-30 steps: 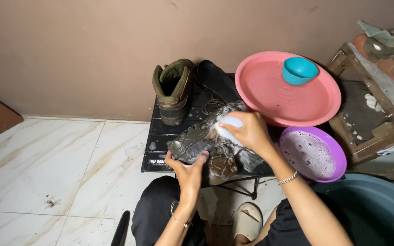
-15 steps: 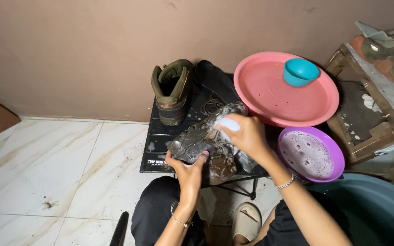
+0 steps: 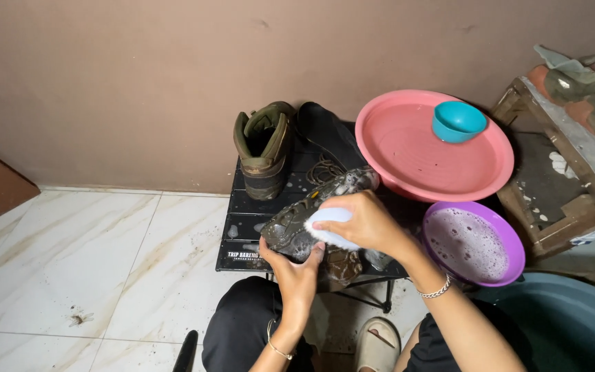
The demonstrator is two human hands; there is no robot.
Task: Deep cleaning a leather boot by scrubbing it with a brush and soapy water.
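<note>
I look down on a pale marble-tiled floor (image 3: 70, 262) under a plain brown wall (image 3: 173, 69), with a small black slatted folding table (image 3: 242, 227) against it. At ten o'clock on that table an olive-green and brown lace-up boot (image 3: 264, 148) stands upright. At the table's front edge my left hand (image 3: 296, 272) is closed around the heel end of a muddy, soap-covered dark boot (image 3: 311, 213) lying tilted on its side. My right hand (image 3: 363, 224) grips a white scrubbing brush (image 3: 328, 222) pressed against that boot. At two o'clock a wide pink plastic basin (image 3: 414, 165) leans, holding a small teal plastic bowl (image 3: 458, 121). At four o'clock sits a round purple plastic bowl of sudsy water (image 3: 473, 244).
</note>
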